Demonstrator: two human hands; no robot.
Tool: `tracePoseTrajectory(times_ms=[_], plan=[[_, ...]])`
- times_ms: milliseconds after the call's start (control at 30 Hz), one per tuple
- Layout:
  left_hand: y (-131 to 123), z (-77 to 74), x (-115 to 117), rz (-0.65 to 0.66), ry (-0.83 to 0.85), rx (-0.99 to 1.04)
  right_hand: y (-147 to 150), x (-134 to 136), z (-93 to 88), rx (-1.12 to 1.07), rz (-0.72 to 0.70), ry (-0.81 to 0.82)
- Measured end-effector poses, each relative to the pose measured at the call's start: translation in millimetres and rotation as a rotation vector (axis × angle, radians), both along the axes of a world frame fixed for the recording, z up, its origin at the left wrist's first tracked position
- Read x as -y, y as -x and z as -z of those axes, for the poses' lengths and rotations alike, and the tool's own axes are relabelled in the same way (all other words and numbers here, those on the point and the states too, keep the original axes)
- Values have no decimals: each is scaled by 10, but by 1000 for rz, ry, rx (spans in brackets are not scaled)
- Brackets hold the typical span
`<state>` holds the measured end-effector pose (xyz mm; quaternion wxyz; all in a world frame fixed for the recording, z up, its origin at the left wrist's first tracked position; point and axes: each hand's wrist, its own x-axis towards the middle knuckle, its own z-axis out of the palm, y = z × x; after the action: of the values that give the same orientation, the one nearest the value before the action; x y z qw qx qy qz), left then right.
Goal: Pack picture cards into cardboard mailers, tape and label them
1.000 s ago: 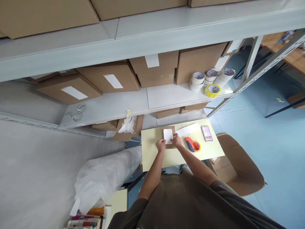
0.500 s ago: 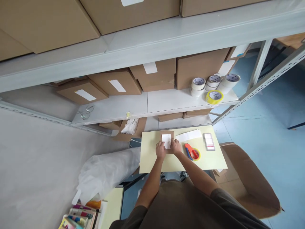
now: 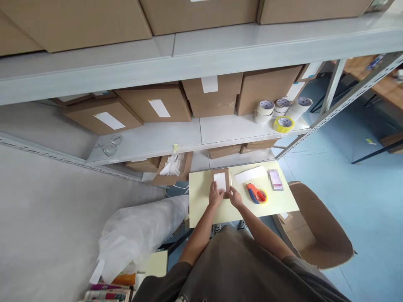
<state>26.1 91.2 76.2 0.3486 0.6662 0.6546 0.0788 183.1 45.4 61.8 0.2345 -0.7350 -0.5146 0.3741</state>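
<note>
A small flat brown cardboard box (image 3: 225, 170) with a white label (image 3: 220, 180) on its face lies on the pale yellow tabletop (image 3: 201, 209). My left hand (image 3: 215, 194) rests on the lower left of the box, its fingers stretched flat over the label's edge and its thumb apart. With closed fingers my right hand (image 3: 235, 197) grips the box's lower right edge, where a pale strip shows along the side. To the right of that hand lies an orange and blue tape dispenser (image 3: 253, 192) with a yellow-rimmed roll.
White paper strips (image 3: 251, 174) and a blurred-out phone-like object (image 3: 276, 180) lie on the table's right. Behind stands a grey shelf (image 3: 176, 134) with cardboard boxes and tape rolls (image 3: 265, 108). An open carton (image 3: 324, 226) is at right, a translucent plastic bag (image 3: 138, 230) at left.
My right hand has moved off the label to the box's right edge, which now shows a pale strip. My left hand stays at the lower left. The camera view has shifted slightly.
</note>
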Motion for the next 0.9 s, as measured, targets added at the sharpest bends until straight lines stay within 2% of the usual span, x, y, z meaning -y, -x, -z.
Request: tracePoseTrajectory(times_ms=[133, 233, 300, 367, 467, 567, 767, 900], plan=[[371, -106, -122, -117, -17, 108, 345, 70, -63, 39, -87, -148], [578, -99, -229, -197, 20, 241, 580, 160, -47, 14, -157, -228], [702, -52, -273, -265, 90, 376, 685, 208, 1, 19, -75, -224], [827, 7, -274, -305, 200, 537, 738, 230, 59, 27, 46, -140], [975, 70, -188, -330, 306, 685, 756, 217, 123, -39, 105, 13], [1033, 75, -20, -375, 261, 737, 768, 190, 147, -173, 109, 66], [1039, 62, 373, -370, 241, 974, 803, 187, 138, -365, 141, 7], [1005, -15, 423, -357, 262, 1047, 744, 162, 10, -438, 147, -96]])
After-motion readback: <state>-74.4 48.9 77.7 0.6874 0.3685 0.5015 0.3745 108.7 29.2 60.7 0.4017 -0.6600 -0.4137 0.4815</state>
